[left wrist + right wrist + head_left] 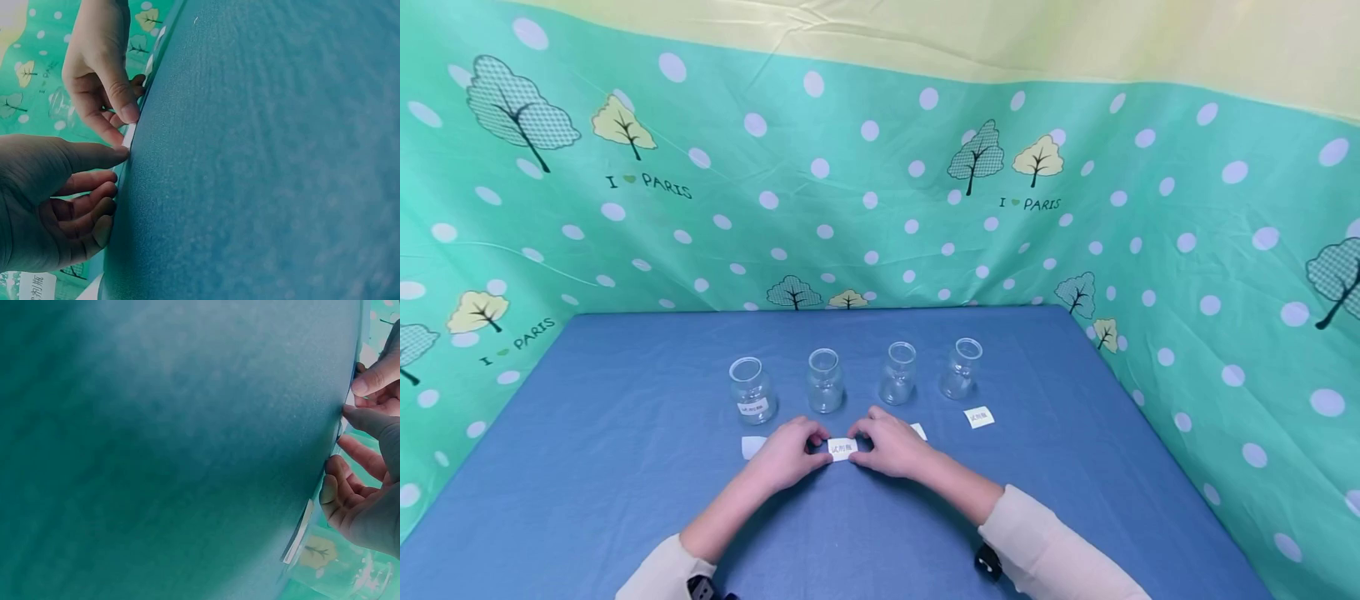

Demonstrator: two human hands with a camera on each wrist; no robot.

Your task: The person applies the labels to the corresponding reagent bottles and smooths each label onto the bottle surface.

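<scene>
The left hand [790, 450] and the right hand [891, 443] grip opposite edges of a small written label [842, 449] with curled fingers, low at the blue table [842, 533]. Beyond that label stand four glass jars [825, 389]; to its left lies a partly hidden slip [750, 447], to its right a written card [979, 417].

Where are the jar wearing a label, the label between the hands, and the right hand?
Labelled jar [752, 389]: head view, front glass wall below the rim.
Label [842, 449]: head view, middle of its written face.
Right hand [892, 446]: head view, back of the hand.
</scene>
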